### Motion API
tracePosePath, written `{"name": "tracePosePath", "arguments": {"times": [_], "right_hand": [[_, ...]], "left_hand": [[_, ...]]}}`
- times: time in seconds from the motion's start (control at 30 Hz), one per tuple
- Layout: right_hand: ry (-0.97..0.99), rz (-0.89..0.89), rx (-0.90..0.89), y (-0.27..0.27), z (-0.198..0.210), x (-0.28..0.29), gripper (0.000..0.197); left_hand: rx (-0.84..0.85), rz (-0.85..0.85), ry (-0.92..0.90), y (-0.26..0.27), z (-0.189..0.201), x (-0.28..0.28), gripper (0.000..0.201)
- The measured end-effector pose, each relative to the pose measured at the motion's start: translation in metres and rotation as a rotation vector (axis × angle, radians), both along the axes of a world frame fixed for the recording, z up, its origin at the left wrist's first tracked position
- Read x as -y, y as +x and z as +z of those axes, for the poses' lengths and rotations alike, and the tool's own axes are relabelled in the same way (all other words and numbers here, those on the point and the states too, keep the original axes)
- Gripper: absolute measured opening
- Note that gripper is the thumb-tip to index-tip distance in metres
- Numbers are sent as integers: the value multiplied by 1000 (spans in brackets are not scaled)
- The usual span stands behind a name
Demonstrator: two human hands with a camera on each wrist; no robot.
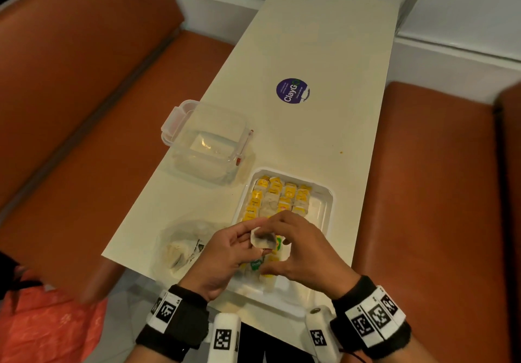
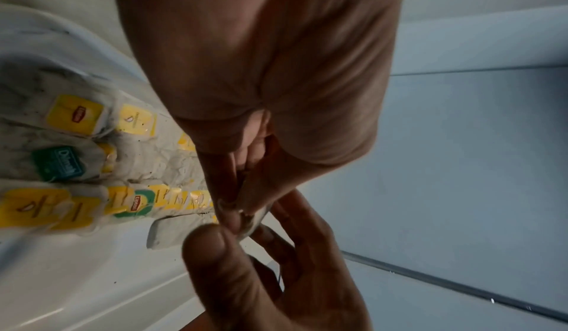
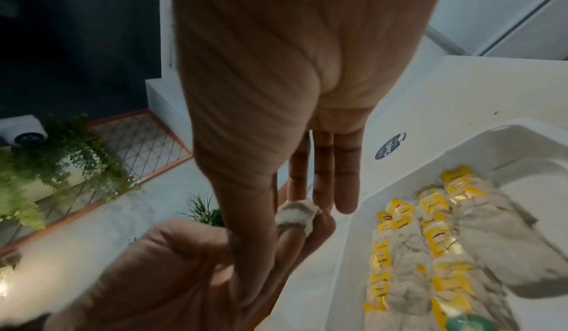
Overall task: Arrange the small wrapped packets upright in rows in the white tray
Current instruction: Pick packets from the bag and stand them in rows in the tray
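We see the white tray lying on the table's near end, a shallow rectangle with rounded corners. Packets fill its far part in four tidy rows — pale wrappers standing on edge, most with yellow tags up. Nearer us, more packets sit in the tray, one with a green tag among the yellow. One packet is off the rows — a pale, dark-smudged square held just above the tray's middle.
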State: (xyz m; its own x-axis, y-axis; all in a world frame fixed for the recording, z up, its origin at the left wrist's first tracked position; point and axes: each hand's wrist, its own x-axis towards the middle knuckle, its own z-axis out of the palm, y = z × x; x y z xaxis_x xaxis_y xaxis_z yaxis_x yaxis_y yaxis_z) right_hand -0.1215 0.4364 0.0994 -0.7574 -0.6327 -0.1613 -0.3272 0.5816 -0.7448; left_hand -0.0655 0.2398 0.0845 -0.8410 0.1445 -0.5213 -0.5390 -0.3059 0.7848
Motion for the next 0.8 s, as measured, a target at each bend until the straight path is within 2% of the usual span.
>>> {"name": "tracePosePath", "arguments": {"times": [0.13, 0.27, 0.67, 0.8], "right_hand": [[-23, -57, -24, 0, -7, 4, 34], [-122, -89, 24, 2, -7, 3, 26], [-159, -333, 179, 1, -10, -3, 12], [-279, -412, 369, 0, -9, -6, 7]], "left_hand": [[-18, -51, -121, 0, 5, 1, 58], [7, -34, -161, -1, 3, 6, 50], [66, 59, -73, -4, 4, -1, 37], [50, 57, -61, -6, 7, -1, 45]]}}
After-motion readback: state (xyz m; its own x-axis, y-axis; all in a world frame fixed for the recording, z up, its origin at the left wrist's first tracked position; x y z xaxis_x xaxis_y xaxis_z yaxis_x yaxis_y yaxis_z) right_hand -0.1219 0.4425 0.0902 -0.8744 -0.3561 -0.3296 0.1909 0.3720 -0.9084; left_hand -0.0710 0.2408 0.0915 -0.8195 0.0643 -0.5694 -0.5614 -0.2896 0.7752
